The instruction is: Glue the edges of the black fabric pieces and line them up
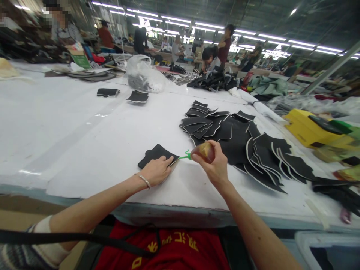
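My left hand (157, 170) is closed on the near edge of a black cut panel (154, 153), index finger stretched along its top; the thumb is hidden. The panel looks like leather or a similar sheet, with a pale edge. My right hand (215, 165) is wrapped round a translucent squeeze bottle (203, 152) with amber contents, tipped onto its side. Its thin green nozzle (184, 156) points left, and the tip is at the panel's right corner. Just beyond my right hand spreads a heap of similar black panels (225, 129) with white edges.
Two small black pieces (137, 96) lie farther back on the white-covered table (84, 150). A clear plastic bag (144, 73) stands behind them. A yellow box (312, 127) is at the right, and a bin (303, 240) sits below the table edge. Several people work in the background.
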The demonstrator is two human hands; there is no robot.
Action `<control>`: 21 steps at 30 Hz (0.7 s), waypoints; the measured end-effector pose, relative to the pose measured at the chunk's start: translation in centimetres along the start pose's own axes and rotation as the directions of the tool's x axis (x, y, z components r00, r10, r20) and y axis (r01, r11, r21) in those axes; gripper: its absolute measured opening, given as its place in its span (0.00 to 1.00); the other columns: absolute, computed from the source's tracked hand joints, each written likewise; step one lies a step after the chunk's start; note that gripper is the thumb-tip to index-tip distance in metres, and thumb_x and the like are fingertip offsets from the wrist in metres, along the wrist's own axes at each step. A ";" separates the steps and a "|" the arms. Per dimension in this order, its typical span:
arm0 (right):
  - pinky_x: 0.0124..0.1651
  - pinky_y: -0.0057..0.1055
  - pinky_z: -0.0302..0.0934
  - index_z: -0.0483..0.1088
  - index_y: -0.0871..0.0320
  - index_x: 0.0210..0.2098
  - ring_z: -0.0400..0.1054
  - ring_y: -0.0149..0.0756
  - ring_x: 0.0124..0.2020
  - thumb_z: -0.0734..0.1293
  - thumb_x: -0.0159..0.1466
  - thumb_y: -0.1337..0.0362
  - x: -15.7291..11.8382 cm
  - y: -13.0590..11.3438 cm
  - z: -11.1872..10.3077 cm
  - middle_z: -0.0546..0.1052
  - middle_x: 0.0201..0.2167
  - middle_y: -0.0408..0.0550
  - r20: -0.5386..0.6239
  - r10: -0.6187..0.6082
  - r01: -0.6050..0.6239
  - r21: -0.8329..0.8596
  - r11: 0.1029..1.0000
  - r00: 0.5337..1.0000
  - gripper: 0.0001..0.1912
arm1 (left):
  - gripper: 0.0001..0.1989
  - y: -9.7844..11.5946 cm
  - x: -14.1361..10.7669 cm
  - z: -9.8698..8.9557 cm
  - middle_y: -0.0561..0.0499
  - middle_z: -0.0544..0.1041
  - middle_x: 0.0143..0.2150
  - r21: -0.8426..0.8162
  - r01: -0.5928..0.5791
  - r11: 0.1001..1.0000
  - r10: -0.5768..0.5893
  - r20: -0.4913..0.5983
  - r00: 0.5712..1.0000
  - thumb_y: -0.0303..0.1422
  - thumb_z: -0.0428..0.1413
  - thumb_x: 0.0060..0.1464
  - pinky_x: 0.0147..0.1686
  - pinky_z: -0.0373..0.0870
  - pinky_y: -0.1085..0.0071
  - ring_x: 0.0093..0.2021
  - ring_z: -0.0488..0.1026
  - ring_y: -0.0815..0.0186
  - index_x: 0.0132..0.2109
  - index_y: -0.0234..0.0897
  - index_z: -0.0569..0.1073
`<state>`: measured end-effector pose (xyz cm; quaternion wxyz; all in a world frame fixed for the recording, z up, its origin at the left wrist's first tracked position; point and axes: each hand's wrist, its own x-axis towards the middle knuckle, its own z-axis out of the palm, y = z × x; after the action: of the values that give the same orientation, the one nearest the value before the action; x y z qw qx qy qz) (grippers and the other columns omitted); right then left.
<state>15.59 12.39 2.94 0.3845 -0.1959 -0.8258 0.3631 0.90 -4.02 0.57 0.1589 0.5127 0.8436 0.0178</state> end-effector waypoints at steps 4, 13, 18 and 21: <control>0.48 0.41 0.63 0.66 0.53 0.47 0.69 0.45 0.41 0.75 0.54 0.51 -0.2 0.1 -0.1 0.73 0.42 0.46 0.080 0.028 -0.032 0.054 0.998 0.996 0.26 | 0.28 0.1 -0.1 -0.1 0.41 0.71 0.51 0.016 0.001 1.000 -0.001 0.015 1.000 0.34 0.38 0.64 0.42 0.69 0.61 0.41 0.76 0.55 0.69 0.37 0.55; 0.49 0.41 0.61 0.66 0.53 0.48 0.68 0.44 0.42 0.75 0.54 0.51 -0.5 0.6 -0.3 0.72 0.44 0.46 0.053 0.035 -0.038 0.065 0.997 0.998 0.27 | 0.28 -0.2 0.1 0.3 0.38 0.71 0.55 0.010 -0.023 1.000 0.023 0.019 1.000 0.34 0.39 0.64 0.44 0.69 0.61 0.46 0.73 0.54 0.69 0.35 0.55; 0.47 0.41 0.62 0.66 0.53 0.48 0.68 0.45 0.42 0.76 0.53 0.49 -0.8 0.8 -0.2 0.72 0.41 0.46 0.089 0.091 -0.103 0.139 0.985 0.992 0.28 | 0.27 -0.4 0.2 0.3 0.39 0.71 0.56 -0.002 -0.013 1.000 0.013 0.025 1.000 0.35 0.39 0.64 0.45 0.69 0.63 0.48 0.73 0.56 0.69 0.37 0.56; 0.48 0.42 0.63 0.66 0.53 0.47 0.68 0.45 0.41 0.76 0.52 0.49 -1.0 1.0 -0.1 0.72 0.41 0.46 0.031 0.114 -0.117 0.133 0.984 0.993 0.28 | 0.28 -0.4 0.0 -0.1 0.39 0.71 0.56 -0.004 -0.019 1.000 0.020 0.043 0.999 0.34 0.39 0.64 0.46 0.68 0.64 0.48 0.73 0.56 0.69 0.36 0.55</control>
<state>16.35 12.52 1.73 0.3654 -0.2128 -0.7912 0.4419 0.47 -4.18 0.57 0.1778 0.5209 0.8349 0.0099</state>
